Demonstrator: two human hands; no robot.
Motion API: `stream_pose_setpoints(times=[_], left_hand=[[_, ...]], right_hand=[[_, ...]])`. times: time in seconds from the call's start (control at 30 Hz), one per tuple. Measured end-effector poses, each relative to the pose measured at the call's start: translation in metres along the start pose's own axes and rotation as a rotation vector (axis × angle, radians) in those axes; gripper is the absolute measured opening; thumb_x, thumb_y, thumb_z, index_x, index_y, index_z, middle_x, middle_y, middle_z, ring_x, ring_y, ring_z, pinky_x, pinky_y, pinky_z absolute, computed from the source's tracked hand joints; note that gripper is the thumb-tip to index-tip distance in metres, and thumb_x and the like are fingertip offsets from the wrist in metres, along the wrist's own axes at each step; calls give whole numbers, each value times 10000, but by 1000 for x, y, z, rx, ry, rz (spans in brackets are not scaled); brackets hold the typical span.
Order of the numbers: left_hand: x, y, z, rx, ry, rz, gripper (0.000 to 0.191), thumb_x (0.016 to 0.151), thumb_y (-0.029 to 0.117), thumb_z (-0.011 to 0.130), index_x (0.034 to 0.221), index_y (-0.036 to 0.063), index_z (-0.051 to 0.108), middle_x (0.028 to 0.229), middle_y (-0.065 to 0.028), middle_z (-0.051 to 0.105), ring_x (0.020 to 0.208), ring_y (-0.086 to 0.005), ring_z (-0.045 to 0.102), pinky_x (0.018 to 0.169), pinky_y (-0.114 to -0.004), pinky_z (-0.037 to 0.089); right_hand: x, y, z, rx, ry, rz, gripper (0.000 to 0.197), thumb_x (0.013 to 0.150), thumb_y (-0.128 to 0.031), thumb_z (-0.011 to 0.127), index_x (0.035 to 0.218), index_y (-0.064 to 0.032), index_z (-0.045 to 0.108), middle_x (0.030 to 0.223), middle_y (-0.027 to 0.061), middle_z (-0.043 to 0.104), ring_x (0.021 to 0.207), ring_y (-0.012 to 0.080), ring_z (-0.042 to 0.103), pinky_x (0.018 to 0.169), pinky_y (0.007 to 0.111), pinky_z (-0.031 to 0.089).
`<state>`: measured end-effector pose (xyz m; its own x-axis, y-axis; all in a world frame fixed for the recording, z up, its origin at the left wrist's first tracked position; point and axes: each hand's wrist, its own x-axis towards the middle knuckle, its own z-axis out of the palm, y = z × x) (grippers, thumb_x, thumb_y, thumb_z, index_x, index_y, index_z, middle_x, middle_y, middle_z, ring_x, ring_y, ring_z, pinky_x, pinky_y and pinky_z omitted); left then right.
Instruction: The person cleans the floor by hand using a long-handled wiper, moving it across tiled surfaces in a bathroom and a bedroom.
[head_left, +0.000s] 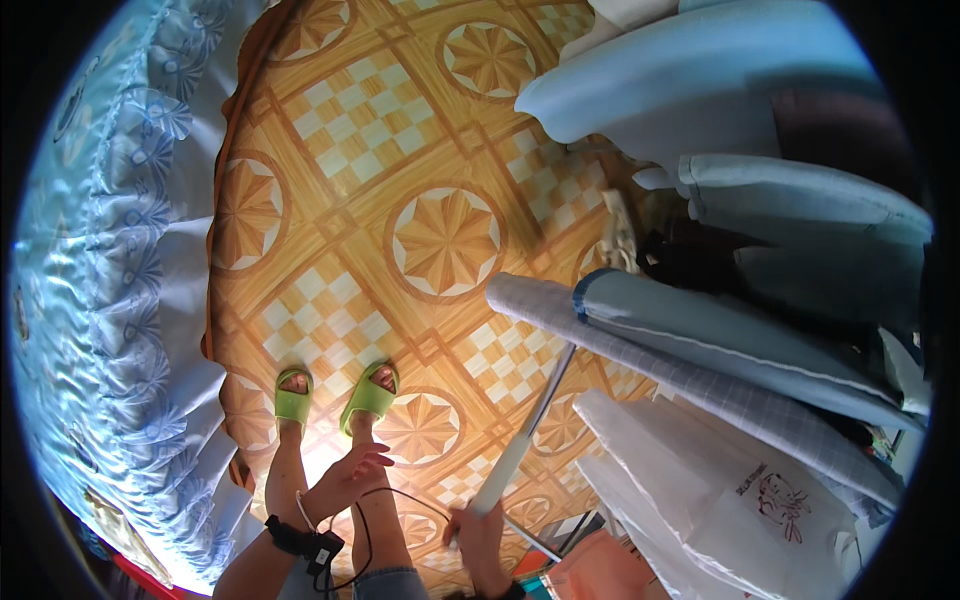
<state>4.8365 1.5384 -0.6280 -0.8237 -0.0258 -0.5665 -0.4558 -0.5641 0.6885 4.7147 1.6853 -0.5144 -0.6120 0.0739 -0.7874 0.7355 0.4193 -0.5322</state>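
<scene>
My right hand (478, 531) grips the white handle section of a pole (504, 459). The pole's thinner metal part (551, 390) slants up to the right and its far end meets a hanging grey checked garment (637, 337); whether it touches the cloth or passes behind it, I cannot tell. My left hand (354, 476) hangs in the air over my shins, loosely curled and holding nothing. A black band with a small box (319, 551) is strapped to my left wrist. From there a thin black cable (412, 496) loops across towards my right hand.
Clothes hang along the right, including blue-grey trousers (720, 322), a pale blue garment (675, 82) and a white garment bag (720, 487) bearing print. A bed with a blue ruffled skirt (142, 300) lines the left. My green slippers (292, 403) stand on the patterned floor (448, 240).
</scene>
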Motion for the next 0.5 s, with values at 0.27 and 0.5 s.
stream_pose_setpoints(times=[0.27,0.5], left_hand=[[-25,5,-33,-28,20,-9,364,860,23,484,1208,44,380,1085,-71,526,912,-100,523,807,-240,427],[-36,36,-45,-50,-31,-33,353,841,10,504,1184,21,424,1080,-85,532,975,-120,514,818,-251,434]], right_hand=[[138,-16,-23,-58,-11,-179,194,726,38,523,798,-81,388,498,44,423,325,168,455,258,278,334],[279,-144,-13,-218,13,-175,126,658,-88,555,567,-12,512,470,92,480,350,187,461,329,289,366]])
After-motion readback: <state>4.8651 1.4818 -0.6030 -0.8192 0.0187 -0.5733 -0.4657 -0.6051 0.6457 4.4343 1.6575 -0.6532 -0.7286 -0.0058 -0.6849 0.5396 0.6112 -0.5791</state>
